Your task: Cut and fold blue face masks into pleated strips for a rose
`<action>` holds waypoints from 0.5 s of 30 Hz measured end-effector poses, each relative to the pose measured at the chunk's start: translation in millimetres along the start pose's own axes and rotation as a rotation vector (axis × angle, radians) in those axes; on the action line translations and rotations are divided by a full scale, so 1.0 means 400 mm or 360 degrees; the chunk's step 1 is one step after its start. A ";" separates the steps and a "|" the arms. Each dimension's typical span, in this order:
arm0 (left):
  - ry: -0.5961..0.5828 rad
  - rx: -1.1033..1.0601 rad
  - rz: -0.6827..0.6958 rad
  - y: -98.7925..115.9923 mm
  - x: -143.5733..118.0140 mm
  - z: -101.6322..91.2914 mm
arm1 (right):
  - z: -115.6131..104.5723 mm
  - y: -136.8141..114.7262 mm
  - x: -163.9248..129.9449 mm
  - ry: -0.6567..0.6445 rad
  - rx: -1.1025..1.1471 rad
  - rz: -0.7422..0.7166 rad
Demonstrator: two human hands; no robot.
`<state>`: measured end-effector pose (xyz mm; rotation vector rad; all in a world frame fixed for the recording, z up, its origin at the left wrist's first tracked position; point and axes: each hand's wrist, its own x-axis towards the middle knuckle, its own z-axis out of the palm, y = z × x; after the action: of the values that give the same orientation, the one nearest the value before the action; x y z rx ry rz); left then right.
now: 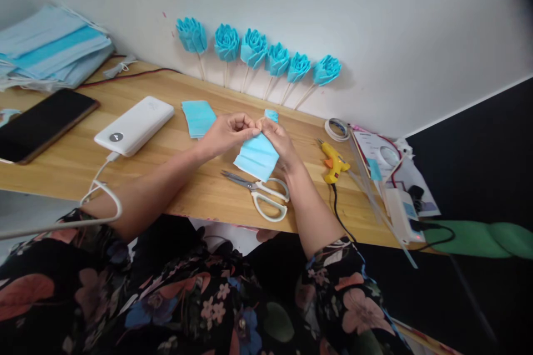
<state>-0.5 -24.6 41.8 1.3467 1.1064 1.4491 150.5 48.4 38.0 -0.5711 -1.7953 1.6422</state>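
Blue pleated fabric piece, pinched by both hands

Bright, even daylight fills the scene, with no harsh glare. The white wall is evenly lit, and the paper flowers cast soft, faint shadows on it. The wooden table is well lit with a mild sheen. The wide lens bends the view strongly (the table edge and wall line curve and tilt), and the top right corner darkens to black. The centre is sharp; the floral sleeves at the bottom look slightly soft.
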 end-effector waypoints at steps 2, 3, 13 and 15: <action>-0.0005 0.0014 0.0008 -0.003 0.003 -0.003 | -0.003 -0.002 0.003 0.0027 -0.0073 -0.0014; -0.0008 0.0021 0.0009 -0.005 0.004 -0.004 | -0.005 -0.003 0.004 0.0044 -0.0119 -0.0023; 0.0051 0.0079 -0.0003 -0.033 0.012 -0.017 | -0.012 0.006 0.011 0.0078 -0.0362 -0.0119; 0.0062 0.0087 0.0003 -0.037 0.013 -0.019 | -0.013 0.009 0.012 0.0086 -0.0407 -0.0133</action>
<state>-8.0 -16.3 28.3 1.3626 1.1783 1.4613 150.3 55.8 35.5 -0.6370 -1.9760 1.3388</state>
